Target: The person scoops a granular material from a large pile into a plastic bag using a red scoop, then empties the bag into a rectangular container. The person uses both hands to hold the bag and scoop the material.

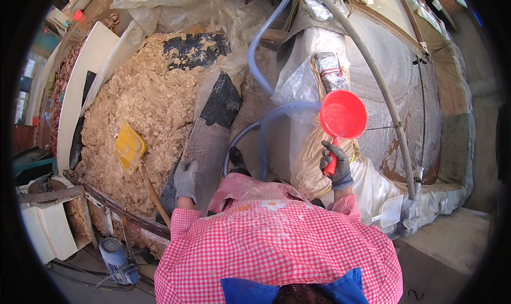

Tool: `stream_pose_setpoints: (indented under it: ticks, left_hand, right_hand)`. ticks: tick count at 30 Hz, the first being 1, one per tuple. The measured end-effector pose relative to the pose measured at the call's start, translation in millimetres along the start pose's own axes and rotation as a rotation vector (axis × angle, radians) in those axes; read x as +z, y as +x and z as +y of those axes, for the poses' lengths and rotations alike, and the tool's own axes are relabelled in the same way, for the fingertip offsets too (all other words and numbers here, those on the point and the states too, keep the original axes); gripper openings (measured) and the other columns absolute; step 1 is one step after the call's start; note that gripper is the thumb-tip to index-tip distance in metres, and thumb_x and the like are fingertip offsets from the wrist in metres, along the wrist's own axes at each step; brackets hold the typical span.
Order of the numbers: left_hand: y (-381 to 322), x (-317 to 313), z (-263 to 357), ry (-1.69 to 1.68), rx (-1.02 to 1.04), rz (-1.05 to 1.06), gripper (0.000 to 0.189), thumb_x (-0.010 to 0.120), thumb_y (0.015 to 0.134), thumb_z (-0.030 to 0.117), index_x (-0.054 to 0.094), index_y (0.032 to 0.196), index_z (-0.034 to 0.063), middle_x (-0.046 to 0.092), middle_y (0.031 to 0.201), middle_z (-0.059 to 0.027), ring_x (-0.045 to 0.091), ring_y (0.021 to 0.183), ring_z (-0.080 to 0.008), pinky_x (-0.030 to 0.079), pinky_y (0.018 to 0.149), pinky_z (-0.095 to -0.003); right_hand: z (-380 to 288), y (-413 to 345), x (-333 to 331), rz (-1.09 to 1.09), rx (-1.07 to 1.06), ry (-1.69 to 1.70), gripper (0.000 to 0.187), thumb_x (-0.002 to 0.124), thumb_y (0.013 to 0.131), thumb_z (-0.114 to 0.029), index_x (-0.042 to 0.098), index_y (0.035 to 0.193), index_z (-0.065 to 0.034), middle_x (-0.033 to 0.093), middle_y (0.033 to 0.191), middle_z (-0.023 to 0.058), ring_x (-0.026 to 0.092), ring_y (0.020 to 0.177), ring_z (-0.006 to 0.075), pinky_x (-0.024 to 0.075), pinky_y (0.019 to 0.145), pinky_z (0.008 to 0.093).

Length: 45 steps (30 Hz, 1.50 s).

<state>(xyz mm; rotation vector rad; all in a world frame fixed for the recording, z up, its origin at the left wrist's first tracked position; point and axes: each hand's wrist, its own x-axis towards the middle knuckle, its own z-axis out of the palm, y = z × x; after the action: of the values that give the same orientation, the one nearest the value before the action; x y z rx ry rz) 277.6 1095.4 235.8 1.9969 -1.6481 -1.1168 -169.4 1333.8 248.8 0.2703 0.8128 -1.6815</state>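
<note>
My right hand (337,164), in a dark glove with a grey cuff, grips the handle of a red plastic dipper (343,114). The dipper's round bowl faces up over the plastic-wrapped edge of a vat, and I see only wet traces inside it. My left hand (186,179), in a light grey glove, is at the board-like divider (207,152) beside a bed of lumpy tan pulp-like material (147,84). Its fingers are partly hidden, so their grip is unclear. A yellow shovel (130,146) with a wooden shaft lies on the pulp, left of that hand.
A clear blue hose (259,64) loops down between the pulp bed and the vat (379,64), which holds frothy greyish-brown liquid. A grey pole (375,64) curves across the vat. An electric motor (115,256) stands at lower left. Plastic sheeting (171,4) drapes the far edge.
</note>
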Motion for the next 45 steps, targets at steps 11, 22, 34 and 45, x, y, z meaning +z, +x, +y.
stream_pose_setpoints:
  ticks: [11,22,34,45]
  left_hand:
    - [75,-16,-82,0.096,-0.349,-0.110,0.059,0.073,0.081,0.045,0.066,0.119,0.0010,0.071,0.108,-0.0209,0.067,0.105,-0.0349,0.050,0.091,-0.0402]
    - [123,-26,-50,-0.443,-0.463,0.021,0.037,0.070,0.087,0.026,0.064,0.111,-0.0010,0.066,0.080,-0.0082,0.060,0.063,-0.0167,0.049,0.056,-0.0310]
    - [277,100,123,-0.299,-0.469,-0.055,0.039,0.072,0.090,0.027,0.066,0.116,-0.0018,0.072,0.099,-0.0119,0.066,0.089,-0.0171,0.053,0.079,-0.0300]
    - [176,135,186,-0.640,-1.221,0.451,0.038,0.068,0.090,0.029,0.061,0.114,0.0021,0.062,0.081,-0.0047,0.059,0.060,-0.0152,0.048,0.053,-0.0315]
  right_hand:
    - [18,85,115,0.197,-0.030,-0.388,0.037,0.064,0.092,-0.021,0.056,0.122,-0.0002,0.058,0.087,0.0057,0.056,0.064,0.0132,0.0498,0.057,0.0307]
    - [-7,240,189,0.087,-0.007,-0.413,0.018,0.064,0.090,-0.015,0.059,0.101,-0.0014,0.061,0.083,0.0097,0.059,0.065,0.0174,0.0525,0.057,0.0330]
    - [-119,653,247,0.030,0.060,-1.145,0.028,0.067,0.086,-0.010,0.056,0.111,-0.0014,0.065,0.080,0.0113,0.064,0.060,0.0222,0.0551,0.054,0.0363]
    - [-175,865,242,0.128,0.571,-1.429,0.017,0.066,0.087,-0.015,0.060,0.102,-0.0096,0.061,0.071,0.0075,0.063,0.063,0.0260,0.0543,0.057,0.0485]
